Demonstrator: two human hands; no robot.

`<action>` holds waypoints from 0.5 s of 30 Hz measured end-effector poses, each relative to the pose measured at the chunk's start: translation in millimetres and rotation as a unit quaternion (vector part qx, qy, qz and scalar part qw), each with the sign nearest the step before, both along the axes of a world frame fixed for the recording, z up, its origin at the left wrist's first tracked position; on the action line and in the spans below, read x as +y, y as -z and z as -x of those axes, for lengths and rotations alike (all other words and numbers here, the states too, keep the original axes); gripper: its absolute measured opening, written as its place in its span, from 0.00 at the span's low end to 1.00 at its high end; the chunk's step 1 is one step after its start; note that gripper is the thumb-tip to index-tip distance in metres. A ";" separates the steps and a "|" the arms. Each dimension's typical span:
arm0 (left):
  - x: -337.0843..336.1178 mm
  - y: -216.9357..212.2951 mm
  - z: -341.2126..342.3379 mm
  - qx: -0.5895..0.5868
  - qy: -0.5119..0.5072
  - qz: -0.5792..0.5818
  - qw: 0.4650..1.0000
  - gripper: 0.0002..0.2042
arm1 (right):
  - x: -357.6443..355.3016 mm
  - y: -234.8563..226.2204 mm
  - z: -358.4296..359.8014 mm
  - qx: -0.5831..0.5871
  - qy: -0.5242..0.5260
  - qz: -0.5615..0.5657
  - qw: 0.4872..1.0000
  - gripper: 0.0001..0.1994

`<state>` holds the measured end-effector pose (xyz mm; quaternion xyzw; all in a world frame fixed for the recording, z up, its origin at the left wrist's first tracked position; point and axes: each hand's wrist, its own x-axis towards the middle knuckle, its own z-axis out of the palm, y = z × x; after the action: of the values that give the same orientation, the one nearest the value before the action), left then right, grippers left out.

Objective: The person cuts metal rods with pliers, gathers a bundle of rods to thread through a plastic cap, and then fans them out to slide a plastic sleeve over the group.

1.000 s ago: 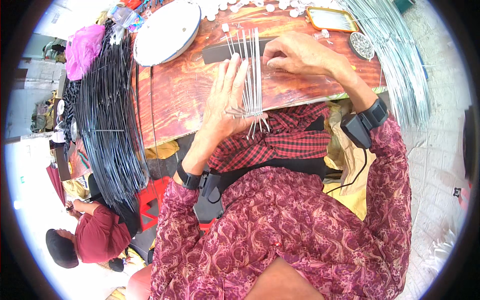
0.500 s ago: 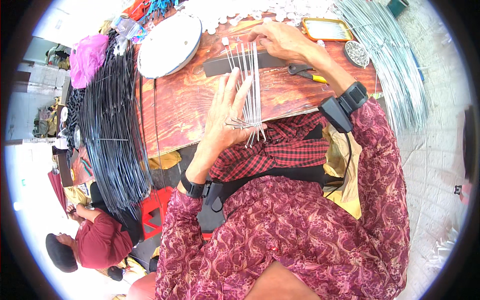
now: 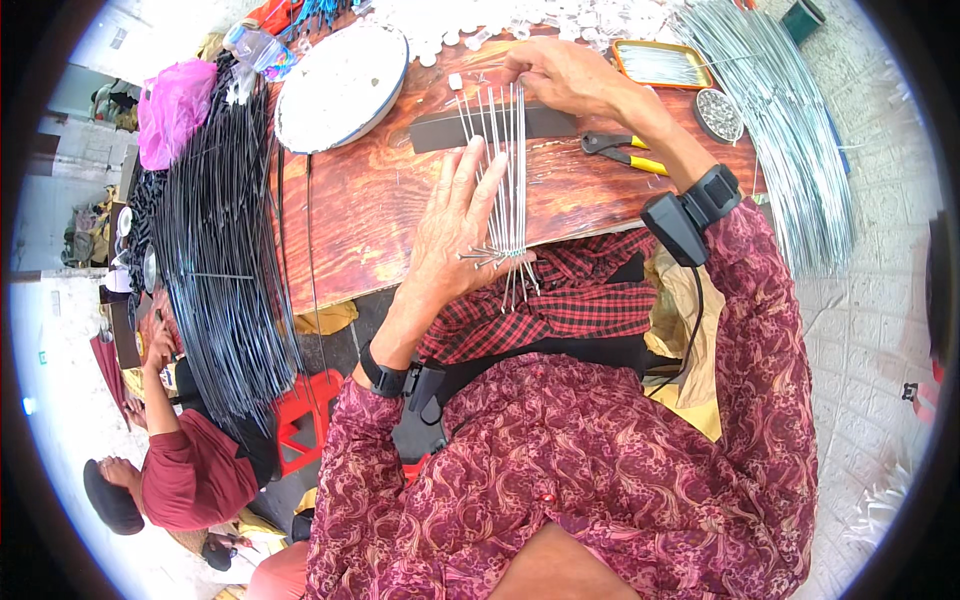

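Several thin silvery wires (image 3: 512,190) with small knobbed ends lie lengthwise across a dark grey bar (image 3: 440,133) and the table's near edge. My left hand (image 3: 450,215) lies along them with its fingers stretched out and apart. Its thumb is against the wires near their knobbed ends. At their far tips my right hand (image 3: 555,78) is bent over, thumb and forefinger pinched at the end of one wire. Pliers (image 3: 620,150) with yellow handles lie under my right forearm. A small white block (image 3: 455,82) sits beside the wire tips.
A large white basin (image 3: 340,90) stands left, beside a thick bundle of black rods (image 3: 215,250). Rightward are a yellow-rimmed tray (image 3: 705,80), a round tin (image 3: 718,115) of small bits and a bundle of silvery rods (image 3: 790,150). A co-worker (image 3: 195,470) sits lower left.
The knobbed wire ends have shifted slightly at my left thumb. My right fingers have drawn in closer around a wire tip. The co-worker has raised an arm.
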<state>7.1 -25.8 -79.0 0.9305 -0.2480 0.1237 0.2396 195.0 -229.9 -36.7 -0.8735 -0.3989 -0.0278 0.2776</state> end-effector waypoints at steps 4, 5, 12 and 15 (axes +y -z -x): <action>-0.3 0.0 0.1 0.003 -0.005 0.004 1.000 0.58 | 8.4 7.8 -5.8 -0.044 -0.022 -0.011 0.999 0.14; -0.2 0.1 0.3 0.003 -0.007 0.004 1.000 0.58 | 9.9 10.9 -6.8 -0.055 -0.027 -0.026 0.998 0.14; 0.4 3.8 0.4 -0.003 0.000 0.012 1.000 0.58 | 2.3 13.0 -8.1 -0.044 -0.004 0.020 0.999 0.14; 1.0 3.8 0.1 0.004 -0.005 0.013 1.000 0.58 | 0.9 10.4 -8.6 -0.010 -0.007 0.062 0.998 0.11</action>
<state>7.1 -24.8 -82.8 0.9290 -0.2409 0.1246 0.2517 203.6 -228.9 -47.0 -0.8861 -0.4085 -0.0096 0.2189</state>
